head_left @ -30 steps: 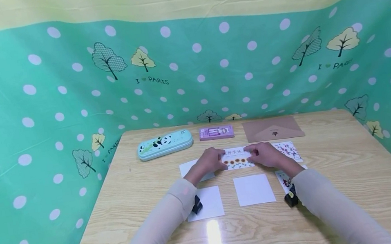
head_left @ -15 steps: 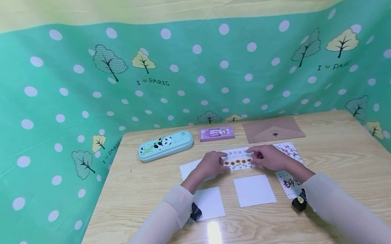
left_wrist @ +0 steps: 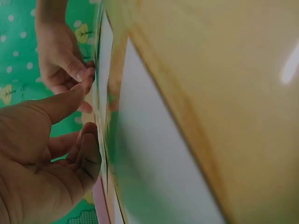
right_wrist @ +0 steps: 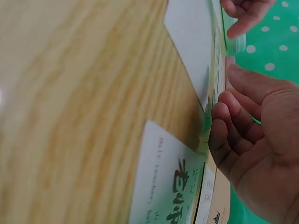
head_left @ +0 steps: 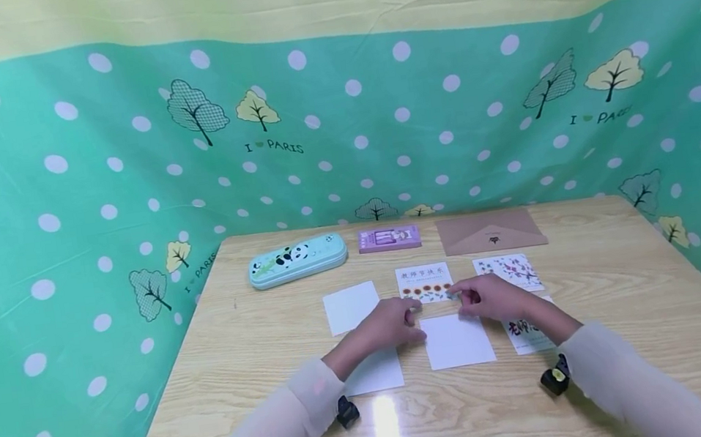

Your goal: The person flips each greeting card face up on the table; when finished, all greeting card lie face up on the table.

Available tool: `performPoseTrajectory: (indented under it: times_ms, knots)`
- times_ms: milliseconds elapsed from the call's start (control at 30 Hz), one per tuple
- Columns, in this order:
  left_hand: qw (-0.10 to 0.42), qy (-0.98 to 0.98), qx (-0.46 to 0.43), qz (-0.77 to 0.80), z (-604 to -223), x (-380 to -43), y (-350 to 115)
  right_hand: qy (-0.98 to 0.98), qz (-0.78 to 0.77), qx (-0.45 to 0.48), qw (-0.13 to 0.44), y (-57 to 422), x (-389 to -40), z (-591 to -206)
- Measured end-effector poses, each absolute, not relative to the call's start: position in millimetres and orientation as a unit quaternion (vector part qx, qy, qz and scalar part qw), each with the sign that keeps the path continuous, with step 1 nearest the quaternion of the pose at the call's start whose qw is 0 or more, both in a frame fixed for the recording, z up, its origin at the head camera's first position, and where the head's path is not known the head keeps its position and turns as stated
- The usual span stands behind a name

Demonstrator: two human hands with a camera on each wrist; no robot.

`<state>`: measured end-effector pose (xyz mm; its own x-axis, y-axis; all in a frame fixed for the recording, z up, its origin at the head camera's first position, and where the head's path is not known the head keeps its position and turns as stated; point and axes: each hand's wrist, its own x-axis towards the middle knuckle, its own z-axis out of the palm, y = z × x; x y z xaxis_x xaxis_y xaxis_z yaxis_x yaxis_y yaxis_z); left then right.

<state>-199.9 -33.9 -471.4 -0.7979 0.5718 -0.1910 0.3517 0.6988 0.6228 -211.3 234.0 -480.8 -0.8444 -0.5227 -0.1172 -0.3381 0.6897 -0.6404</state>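
Note:
A white card with a row of sunflowers [head_left: 424,284] lies flat in the back middle of the table. My right hand [head_left: 492,296] is at its lower right corner, fingers loosely bent and fingertips close to the edge. Lower and to the left, my left hand [head_left: 391,325] hovers between cards, its thumb and fingers apart with nothing between them in the left wrist view. In front lies a blank white card [head_left: 458,343]. Two more blank cards, one farther back [head_left: 349,307] and one partly hidden by my left hand [head_left: 378,376], lie at left.
On the right are a blossom-printed card [head_left: 512,273] and a card with dark red lettering [right_wrist: 173,186], partly covered by my right forearm in the head view. Along the back stand a panda pencil case [head_left: 298,261], a purple box [head_left: 389,239] and a brown envelope [head_left: 490,232].
Both hands have come off the sides of the sunflower card and moved toward me, the left farther. The card stays in place, its printed lettering now uncovered.

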Motion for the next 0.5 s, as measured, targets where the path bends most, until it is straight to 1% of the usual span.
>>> performPoseTrajectory:
  times_ms: [300, 500]
  knots:
    - [0.171, 0.905, 0.289, 0.260, -482, -187, -29, 0.900, -0.313, -0.250, 0.171, 236, -207, -482]
    - [0.172, 0.912, 0.266, 0.260, -486, -182, -25, 0.900, -0.309, -0.247, 0.181, 234, -206, -481]
